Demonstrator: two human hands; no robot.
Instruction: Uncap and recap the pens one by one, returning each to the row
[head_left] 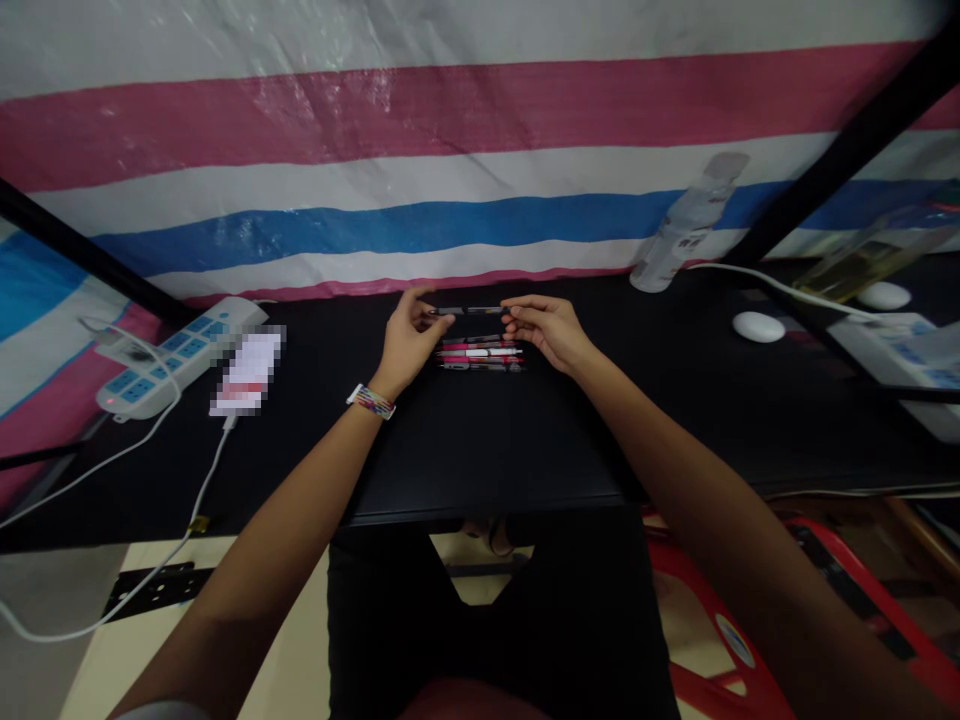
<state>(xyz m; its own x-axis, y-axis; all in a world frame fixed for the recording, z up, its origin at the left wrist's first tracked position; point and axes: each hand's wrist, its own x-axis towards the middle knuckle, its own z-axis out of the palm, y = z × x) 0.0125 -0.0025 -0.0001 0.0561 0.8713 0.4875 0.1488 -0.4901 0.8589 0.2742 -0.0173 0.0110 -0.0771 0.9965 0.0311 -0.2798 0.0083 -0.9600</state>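
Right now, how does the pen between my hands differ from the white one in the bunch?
The held pen is dark; the white pen is mostly white. The held pen is between your left hand and right hand, while the white pen lies in the bunch on the table. Both are slim and point sideways.

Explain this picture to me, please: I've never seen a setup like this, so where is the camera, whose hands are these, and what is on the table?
There is no robot here. One camera, worn on a person's head, looks forward and down at their own bare hands. The left hand and right hand hold a dark pen by its two ends, just beyond a group of pens lying on the black table. To the left are a power strip and a pixelated, phone-like device on a cable. To the right are a clear bottle and a white rounded object.
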